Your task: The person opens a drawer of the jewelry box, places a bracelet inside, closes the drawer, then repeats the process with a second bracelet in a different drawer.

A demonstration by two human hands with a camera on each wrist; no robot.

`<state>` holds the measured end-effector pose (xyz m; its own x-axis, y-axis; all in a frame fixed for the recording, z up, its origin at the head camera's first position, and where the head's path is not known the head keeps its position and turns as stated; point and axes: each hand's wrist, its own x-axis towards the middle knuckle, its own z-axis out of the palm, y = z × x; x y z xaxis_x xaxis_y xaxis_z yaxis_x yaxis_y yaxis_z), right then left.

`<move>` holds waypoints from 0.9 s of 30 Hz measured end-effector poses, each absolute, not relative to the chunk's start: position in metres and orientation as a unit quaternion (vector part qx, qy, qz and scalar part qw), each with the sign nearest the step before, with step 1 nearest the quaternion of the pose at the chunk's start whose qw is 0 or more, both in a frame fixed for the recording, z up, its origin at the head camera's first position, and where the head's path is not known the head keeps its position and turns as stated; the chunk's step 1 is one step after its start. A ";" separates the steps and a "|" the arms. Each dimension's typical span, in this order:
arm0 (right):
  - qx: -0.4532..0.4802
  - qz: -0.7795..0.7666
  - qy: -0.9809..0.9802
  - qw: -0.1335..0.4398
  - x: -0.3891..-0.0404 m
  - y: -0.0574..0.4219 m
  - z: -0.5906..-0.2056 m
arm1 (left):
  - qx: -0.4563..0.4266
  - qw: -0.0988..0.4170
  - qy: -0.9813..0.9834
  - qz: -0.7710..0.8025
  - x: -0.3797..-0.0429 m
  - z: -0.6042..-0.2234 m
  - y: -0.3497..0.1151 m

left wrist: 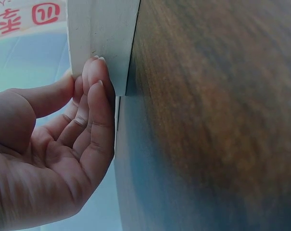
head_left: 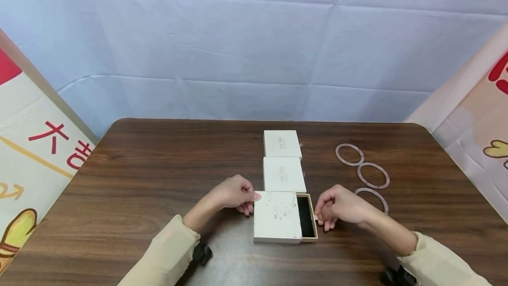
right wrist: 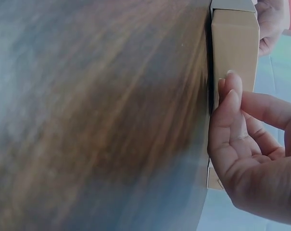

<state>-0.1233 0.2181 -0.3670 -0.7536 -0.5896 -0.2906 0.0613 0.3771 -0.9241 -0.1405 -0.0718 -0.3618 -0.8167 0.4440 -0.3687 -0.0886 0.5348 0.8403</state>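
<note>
The nearest white drawer box (head_left: 278, 215), its lid printed with small specks, lies on the table with its drawer (head_left: 307, 216) partly slid out to the right, showing a black lining. My left hand (head_left: 237, 195) grips the box's left end, thumb on the top edge and fingertips against the side wall (left wrist: 104, 33). At the other end, my right hand (head_left: 337, 206) pinches the drawer's small pull tab (head_left: 315, 217). In the right wrist view those fingers are close against the drawer's tan front (right wrist: 235, 43) and hide most of the tab.
Two more white boxes, a middle one (head_left: 283, 174) and a far one (head_left: 282, 143), stand in a row behind. Three pale pink rings lie to the right: a far ring (head_left: 337, 153), a middle ring (head_left: 373, 186) and a near ring (head_left: 385, 204) partly behind my right hand.
</note>
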 end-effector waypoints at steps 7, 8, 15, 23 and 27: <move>-0.159 -0.530 0.774 0.307 -0.123 0.223 -0.367 | 0.106 0.284 0.829 0.471 -0.141 -0.362 -0.072; -0.158 -0.529 0.776 0.306 -0.123 0.224 -0.366 | 0.106 0.285 0.828 0.471 -0.141 -0.362 -0.072; -0.147 -0.521 0.783 0.306 -0.122 0.230 -0.365 | 0.103 0.286 0.828 0.471 -0.141 -0.362 -0.072; -0.143 -0.519 0.785 0.306 -0.122 0.237 -0.364 | 0.100 0.287 0.825 0.476 -0.141 -0.362 -0.072; -0.143 -0.509 0.793 0.303 -0.121 0.241 -0.362 | 0.100 0.288 0.824 0.477 -0.140 -0.362 -0.072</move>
